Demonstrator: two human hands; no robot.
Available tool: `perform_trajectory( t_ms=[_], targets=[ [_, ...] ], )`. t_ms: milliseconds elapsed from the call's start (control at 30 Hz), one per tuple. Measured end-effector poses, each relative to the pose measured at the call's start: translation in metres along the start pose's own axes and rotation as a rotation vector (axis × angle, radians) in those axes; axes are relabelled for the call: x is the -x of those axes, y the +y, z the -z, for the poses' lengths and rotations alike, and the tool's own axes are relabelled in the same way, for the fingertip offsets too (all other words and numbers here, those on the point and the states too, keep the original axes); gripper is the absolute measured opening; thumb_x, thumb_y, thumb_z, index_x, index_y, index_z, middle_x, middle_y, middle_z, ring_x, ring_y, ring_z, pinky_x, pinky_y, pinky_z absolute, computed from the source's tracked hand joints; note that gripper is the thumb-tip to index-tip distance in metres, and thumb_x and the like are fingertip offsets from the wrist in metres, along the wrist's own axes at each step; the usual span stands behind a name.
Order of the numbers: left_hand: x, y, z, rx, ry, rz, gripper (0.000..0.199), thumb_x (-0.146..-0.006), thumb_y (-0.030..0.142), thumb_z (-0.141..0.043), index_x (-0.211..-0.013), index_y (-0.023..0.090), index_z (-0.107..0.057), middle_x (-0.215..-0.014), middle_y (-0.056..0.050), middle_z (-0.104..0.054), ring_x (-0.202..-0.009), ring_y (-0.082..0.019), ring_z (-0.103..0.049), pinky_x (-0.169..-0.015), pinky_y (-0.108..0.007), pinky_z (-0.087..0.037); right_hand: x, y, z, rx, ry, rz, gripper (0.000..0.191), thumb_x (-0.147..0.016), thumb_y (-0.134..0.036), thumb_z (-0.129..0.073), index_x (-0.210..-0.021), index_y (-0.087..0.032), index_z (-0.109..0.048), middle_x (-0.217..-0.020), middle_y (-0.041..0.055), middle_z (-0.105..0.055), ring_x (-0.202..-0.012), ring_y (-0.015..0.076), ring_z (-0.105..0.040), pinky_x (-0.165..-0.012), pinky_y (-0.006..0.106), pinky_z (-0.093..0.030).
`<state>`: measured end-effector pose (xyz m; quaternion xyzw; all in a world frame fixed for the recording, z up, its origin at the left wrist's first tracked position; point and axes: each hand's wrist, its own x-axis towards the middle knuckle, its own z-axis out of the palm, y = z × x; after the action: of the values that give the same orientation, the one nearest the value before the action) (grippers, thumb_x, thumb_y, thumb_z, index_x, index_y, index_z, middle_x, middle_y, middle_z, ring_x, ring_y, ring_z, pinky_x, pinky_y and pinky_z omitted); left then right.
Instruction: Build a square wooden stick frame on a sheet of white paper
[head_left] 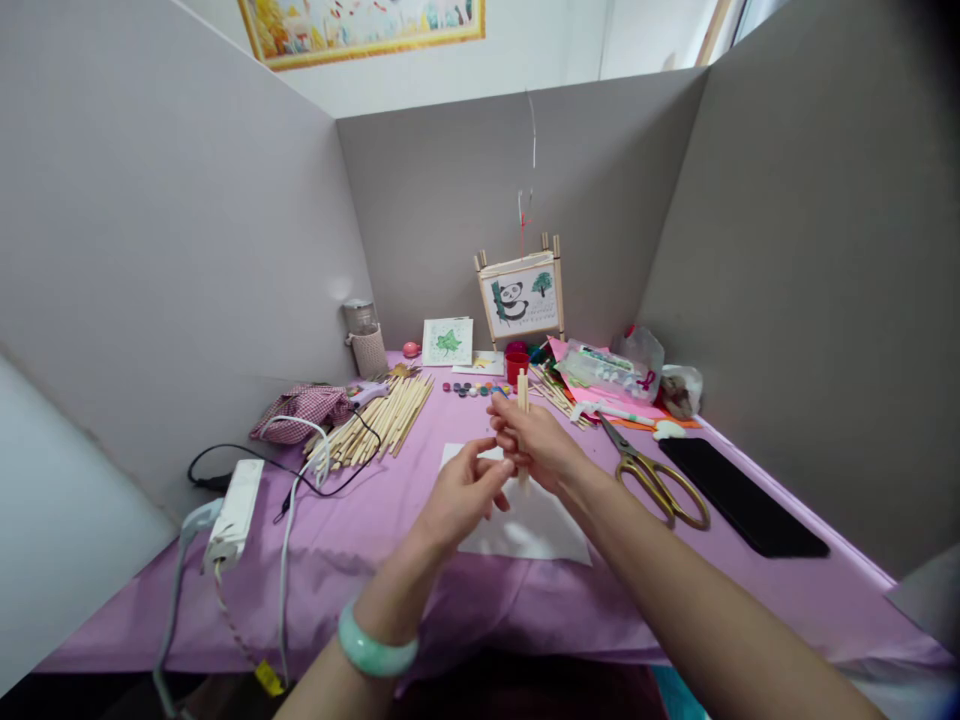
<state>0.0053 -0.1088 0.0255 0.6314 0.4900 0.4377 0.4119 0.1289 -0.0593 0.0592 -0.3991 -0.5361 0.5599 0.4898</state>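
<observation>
1. The right hand (536, 445) is closed around a short bundle of bamboo sticks (523, 395), held upright above the middle of the table, their tips standing just in front of the red cup (517, 364).
2. The left hand (461, 495) pinches at the lower end of the same sticks, thumb and fingertips together against them, a green bangle (375, 648) on its wrist.
3. By the look of it, the step in hand is squaring up the sticks end to end; a next move would call for a steady right-hand grip while the left taps or slides single sticks level.
4. Directly under the hands lies a white paper sheet (536, 530) on the purple tablecloth (360, 540), bare and free for setting things down.
5. To the left, the loose stick pile (382, 420) and the black cable (247, 462) crowd the cloth; to the right, the scissors (654, 475) lie near the forearm.
6. Grey partition walls (150, 250) close three sides; open room is toward the near table edge.
</observation>
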Motion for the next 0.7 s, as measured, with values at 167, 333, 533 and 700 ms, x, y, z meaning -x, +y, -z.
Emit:
perform_trajectory(
  t_ms=[167, 333, 533, 700],
  targets=[
    [-0.005, -0.005, -0.026, 0.316, 0.003, 0.163, 0.049, -0.072, 0.038, -0.064, -0.11, 0.011, -0.05, -0.047, 0.008, -0.048, -0.036, -0.009, -0.045, -0.034, -0.018, -0.031, -0.006, 0.024, -0.008, -0.535, 0.218, -0.108, 0.011, -0.079, -0.027, -0.055, -0.082, -0.018, -0.049, -0.063, -0.0053, -0.047, -0.044, 0.0052, -0.039, -0.035, 0.015, -0.025],
    [-0.01, -0.014, -0.023, 0.25, 0.013, 0.202, 0.057, -0.07, 0.035, -0.068, -0.117, 0.011, -0.048, -0.046, 0.009, -0.051, -0.033, -0.009, -0.045, -0.033, -0.018, -0.033, -0.006, 0.043, -0.003, -0.249, 0.317, -0.065, 0.016, -0.078, -0.034, -0.051, -0.079, -0.018, -0.052, -0.063, -0.0038, -0.05, -0.051, 0.0086, -0.046, -0.046, 0.02, -0.038],
    [-0.008, -0.012, -0.014, 0.191, 0.006, 0.23, 0.026, -0.075, 0.039, -0.062, -0.079, 0.014, -0.053, -0.044, 0.005, -0.052, -0.032, -0.008, -0.046, -0.031, -0.018, -0.032, -0.004, 0.058, -0.001, 0.288, 0.198, 0.039, 0.03, -0.079, -0.046, -0.047, -0.071, -0.018, -0.056, -0.052, -0.0044, -0.046, -0.051, 0.0112, -0.044, -0.049, 0.022, -0.034],
    [-0.008, -0.011, 0.004, 0.083, -0.033, 0.261, 0.013, -0.08, 0.027, -0.053, -0.078, 0.014, -0.052, -0.044, 0.005, -0.053, -0.031, -0.008, -0.043, -0.033, -0.018, -0.034, -0.005, 0.06, 0.004, 0.329, 0.164, -0.02, 0.035, -0.08, -0.046, -0.044, -0.078, -0.015, -0.061, -0.056, -0.004, -0.048, -0.047, 0.0093, -0.043, -0.047, 0.021, -0.032]
  ],
)
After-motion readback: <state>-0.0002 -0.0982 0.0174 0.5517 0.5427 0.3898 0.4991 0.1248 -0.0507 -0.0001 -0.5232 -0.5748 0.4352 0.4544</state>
